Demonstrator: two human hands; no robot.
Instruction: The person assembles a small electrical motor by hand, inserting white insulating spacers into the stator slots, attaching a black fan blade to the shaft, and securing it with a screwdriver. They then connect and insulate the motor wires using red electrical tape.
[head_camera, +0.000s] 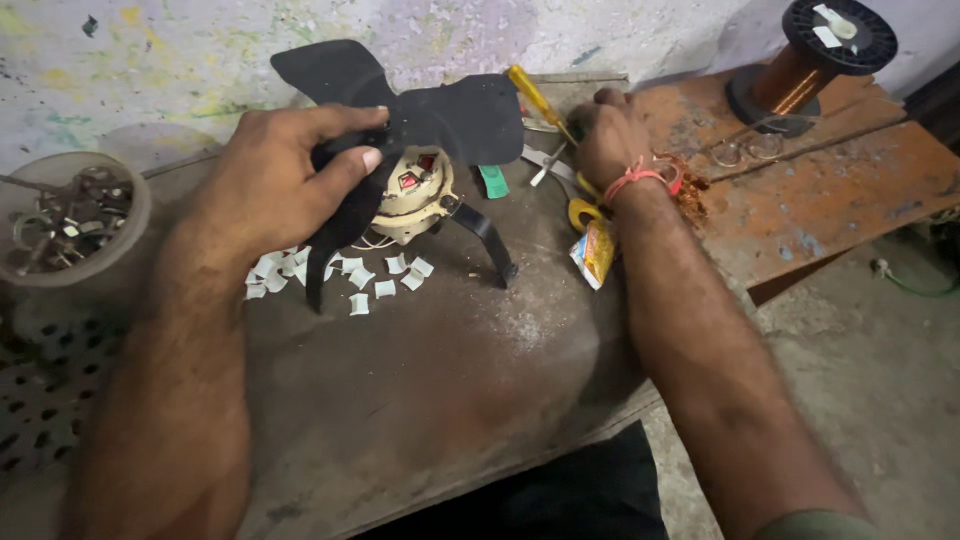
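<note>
Left hand: closed over the hub of the black fan blade, thumb lying across the near side, fingers curled round the far side; it holds the fan steady.
Black fan blade: far centre of the bench, lobes spreading up-left and right; it sits on top of the cream motor.
Cream motor: directly under the blade, just right of the left hand, with a small red part on its face; black bracket legs run down from it to the bench.
Right hand: far right of the fan, fingers bunched tight round the yellow-handled screwdriver, whose handle points up and left; a red thread is tied at the wrist.
Scissors: lying just near of the right hand, partly hidden by it; handle colour looks yellow, though the view is poor.
Paper scraps: small white pieces scattered on the bench, near side of the motor.
Small packet: yellow, at the bench edge beside the right wrist.
Bowl of metal parts: far left, well apart from the hands.
Copper wire spool: far right, on the rusty plate.
Bench: dark, dusty surface.
</note>
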